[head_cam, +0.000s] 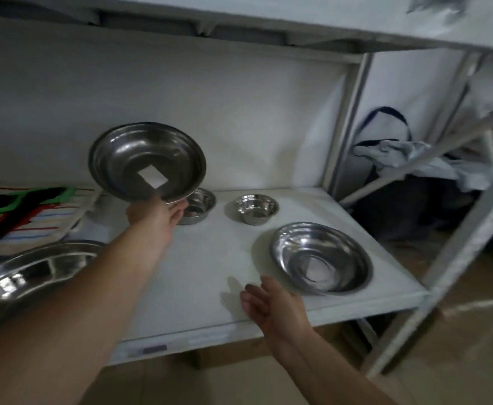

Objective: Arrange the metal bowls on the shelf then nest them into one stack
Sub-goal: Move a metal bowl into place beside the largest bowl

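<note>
On the white fabric-covered shelf (pixel 198 267), seen from the head camera, nothing is nested yet: the bowls lie spread out, each on its own. The person's left hand (pixel 154 213) grips the near rim of a wide, shallow stainless-steel bowl (pixel 147 160), tilted up off the shelf so its inside faces the viewer; a pale rectangular patch shows on its bottom, whether sticker or reflection I cannot tell. Just behind that hand sits a small deep steel bowl (pixel 197 206), partly hidden by the lifted one, and a second small steel bowl (pixel 257 208) stands a little to its right, apart from it. Nearer the front right corner rests another wide shallow steel bowl (pixel 322 258), upright and empty. The right hand (pixel 271 302) hovers over the front edge just beside that bowl, fingers loosely spread, holding nothing. At the far left edge a large steel basin (pixel 26 276) shows, near a striped cloth (pixel 26 211). I'd judge the arranging step is under way, with the whole stacking still left to do.
</note>
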